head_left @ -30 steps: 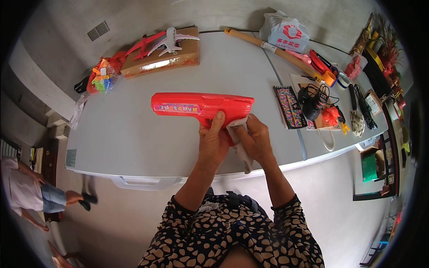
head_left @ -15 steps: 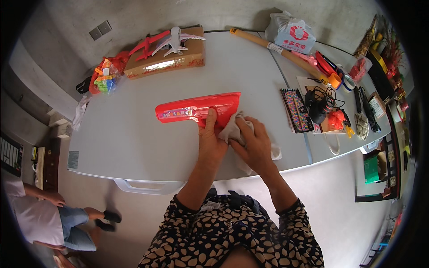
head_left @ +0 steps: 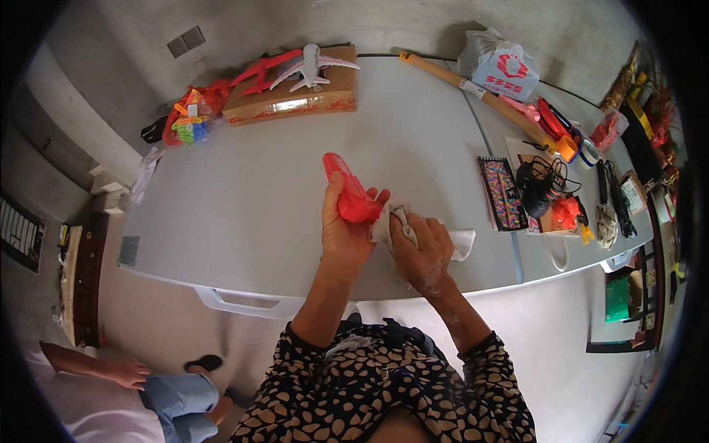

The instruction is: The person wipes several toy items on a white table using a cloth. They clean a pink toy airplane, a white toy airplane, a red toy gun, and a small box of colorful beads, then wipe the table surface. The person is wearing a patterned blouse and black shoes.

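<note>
Pale grey table [head_left: 244,199] fills most of the view, with a concrete wall [head_left: 399,26] at twelve o'clock. Taking the middle of the view as the centre of the clock, a cardboard box [head_left: 295,108] carrying a white toy aeroplane [head_left: 310,68] and a red toy aeroplane [head_left: 261,74] lies at eleven, and a long cardboard tube [head_left: 480,94] at one. Near three are a patterned notebook [head_left: 503,193] and a black corded device [head_left: 541,183]. Another person [head_left: 136,406] is at eight.

At the centre, above the table, is a red plastic toy [head_left: 351,193], its far end pointing to eleven o'clock. The left hand [head_left: 346,235] grasps it from below, palm upward, thumb along its nine o'clock side and fingers around the opposite one. The right hand [head_left: 422,255] grips a bunched white cloth [head_left: 461,242] beside the near end of the toy; whether cloth and plastic touch, I cannot tell exactly.

By my judgement, the toy is light, stiff and probably hollow; its glossy skin could slip a little, and hard squeezing might crack it. Its near end, sitting in the palm, seems the best place to hold. The cloth is soft and yields easily.
</note>
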A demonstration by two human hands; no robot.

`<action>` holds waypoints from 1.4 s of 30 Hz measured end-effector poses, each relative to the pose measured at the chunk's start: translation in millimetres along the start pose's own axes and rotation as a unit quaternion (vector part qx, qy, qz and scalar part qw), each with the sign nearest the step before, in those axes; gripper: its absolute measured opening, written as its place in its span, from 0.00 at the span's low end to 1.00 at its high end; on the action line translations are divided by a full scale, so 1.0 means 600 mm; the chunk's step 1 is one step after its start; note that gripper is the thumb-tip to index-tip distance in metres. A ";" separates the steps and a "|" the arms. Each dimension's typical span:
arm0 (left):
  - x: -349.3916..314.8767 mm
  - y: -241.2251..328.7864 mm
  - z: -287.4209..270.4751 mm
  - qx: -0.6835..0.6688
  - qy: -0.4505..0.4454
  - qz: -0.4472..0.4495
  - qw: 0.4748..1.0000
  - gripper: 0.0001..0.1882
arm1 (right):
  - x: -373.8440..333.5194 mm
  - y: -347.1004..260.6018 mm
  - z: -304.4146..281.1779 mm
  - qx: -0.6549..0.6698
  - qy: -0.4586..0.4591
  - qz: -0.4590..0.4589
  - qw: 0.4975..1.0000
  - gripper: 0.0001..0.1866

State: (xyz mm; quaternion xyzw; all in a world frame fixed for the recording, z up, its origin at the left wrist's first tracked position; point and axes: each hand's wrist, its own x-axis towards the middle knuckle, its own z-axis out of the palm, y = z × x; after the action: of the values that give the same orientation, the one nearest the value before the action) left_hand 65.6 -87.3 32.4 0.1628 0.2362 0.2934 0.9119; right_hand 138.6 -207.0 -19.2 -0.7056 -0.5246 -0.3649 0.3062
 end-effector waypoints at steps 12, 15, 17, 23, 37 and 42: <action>-0.007 -0.016 -0.063 0.000 -0.235 0.035 0.971 0.36 | 0.032 -0.022 -0.030 0.127 -0.119 0.078 0.982 0.30; -0.013 -0.014 -0.073 0.014 -0.248 0.047 0.968 0.38 | 0.023 -0.021 -0.028 0.141 -0.135 0.066 0.979 0.30; -0.020 -0.011 -0.075 0.025 -0.246 0.062 0.967 0.40 | 0.021 -0.018 -0.033 0.158 -0.147 0.053 0.975 0.29; -0.022 -0.013 -0.105 -0.028 -0.247 0.029 0.968 0.44 | -0.001 0.005 -0.038 0.316 -0.182 0.083 0.927 0.24; -0.013 -0.010 -0.143 0.009 -0.230 -0.081 0.970 0.42 | 0.060 -0.010 -0.034 0.204 -0.146 0.131 0.959 0.24; -0.006 0.008 -0.133 0.030 -0.246 -0.100 0.964 0.41 | 0.037 -0.023 -0.039 0.235 -0.219 0.115 0.940 0.23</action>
State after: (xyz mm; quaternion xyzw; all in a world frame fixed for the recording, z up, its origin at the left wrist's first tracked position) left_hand 18.7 -73.0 -31.0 0.2327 0.0278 0.1447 0.9613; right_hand 124.8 -211.0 13.1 -0.7318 -0.5648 -0.0299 0.3802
